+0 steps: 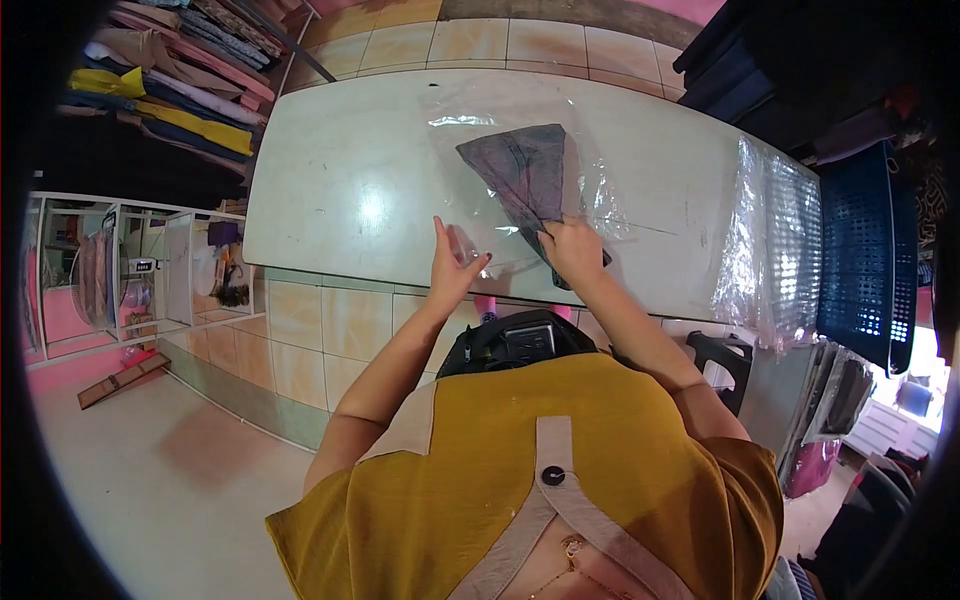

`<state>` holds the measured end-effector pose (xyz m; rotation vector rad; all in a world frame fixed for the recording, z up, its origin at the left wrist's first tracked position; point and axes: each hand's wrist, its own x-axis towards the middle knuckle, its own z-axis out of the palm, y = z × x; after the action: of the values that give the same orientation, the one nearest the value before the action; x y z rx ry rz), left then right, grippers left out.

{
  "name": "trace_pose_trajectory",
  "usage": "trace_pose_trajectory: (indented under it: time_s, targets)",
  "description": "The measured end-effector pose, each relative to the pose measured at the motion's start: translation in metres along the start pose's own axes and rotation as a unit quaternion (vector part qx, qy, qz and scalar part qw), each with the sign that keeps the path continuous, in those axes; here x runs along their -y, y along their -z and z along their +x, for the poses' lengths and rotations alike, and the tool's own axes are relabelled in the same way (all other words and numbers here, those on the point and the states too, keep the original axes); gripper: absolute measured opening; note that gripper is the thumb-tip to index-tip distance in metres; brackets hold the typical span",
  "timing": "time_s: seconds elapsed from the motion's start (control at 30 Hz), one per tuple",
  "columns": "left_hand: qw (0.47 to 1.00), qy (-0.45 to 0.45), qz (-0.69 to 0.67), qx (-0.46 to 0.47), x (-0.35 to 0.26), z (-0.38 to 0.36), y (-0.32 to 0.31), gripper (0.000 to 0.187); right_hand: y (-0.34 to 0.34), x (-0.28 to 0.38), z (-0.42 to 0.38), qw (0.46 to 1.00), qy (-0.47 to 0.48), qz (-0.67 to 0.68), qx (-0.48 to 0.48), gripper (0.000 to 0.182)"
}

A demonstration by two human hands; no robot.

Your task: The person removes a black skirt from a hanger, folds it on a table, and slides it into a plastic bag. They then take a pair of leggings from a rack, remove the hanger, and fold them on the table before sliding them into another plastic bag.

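Note:
A dark grey-purple folded cloth (525,170) lies over the white table, wide at the far end and narrowing toward me. Around it spreads a clear, shiny plastic bag (455,108), which shows past the cloth on both sides. My right hand (574,248) is closed on the cloth's narrow near end, with a dark bit of it showing below the fingers. To the left, my left hand (455,264) is open, thumb and fingers apart, beside the near left part of the bag.
The long white table (320,180) reaches across in front of me. A stack of clear plastic bags (765,245) sits at its right end, beside a blue perforated basket (865,260). Folded fabrics (190,110) fill a rack at far left, above a glass-fronted case (150,265).

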<state>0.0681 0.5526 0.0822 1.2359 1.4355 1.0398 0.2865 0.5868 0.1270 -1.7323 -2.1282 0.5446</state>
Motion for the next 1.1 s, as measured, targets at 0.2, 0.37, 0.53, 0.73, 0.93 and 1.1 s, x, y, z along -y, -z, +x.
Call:
trace_pose_trajectory:
  time_s: [0.2,0.37,0.53,0.73,0.93,1.1]
  targets:
    - [0.953,0.203,-0.220,0.047,-0.005,0.002,-0.006,0.069,0.003,0.016,0.022,1.000,-0.027,0.007,-0.006,0.022]
    - [0.934,0.207,-0.284,0.059,0.017,-0.001,-0.001,0.060,-0.006,-0.005,0.019,0.996,-0.027,-0.032,-0.084,0.051]
    - [0.929,0.234,-0.282,0.050,0.010,-0.010,-0.003,0.060,-0.001,-0.010,-0.016,0.989,0.103,-0.105,0.025,0.074]
    - [0.940,0.221,-0.254,0.062,0.013,-0.011,-0.002,0.060,-0.015,-0.009,0.013,0.969,0.163,-0.128,0.131,0.085]
    - [0.927,0.227,-0.288,0.070,0.007,-0.011,0.000,0.062,-0.016,-0.016,0.057,0.963,0.165,-0.161,0.141,0.079]
    - [0.938,0.226,-0.252,0.077,0.007,-0.011,0.000,0.061,-0.020,-0.020,0.080,0.958,0.181,-0.171,0.143,0.075]
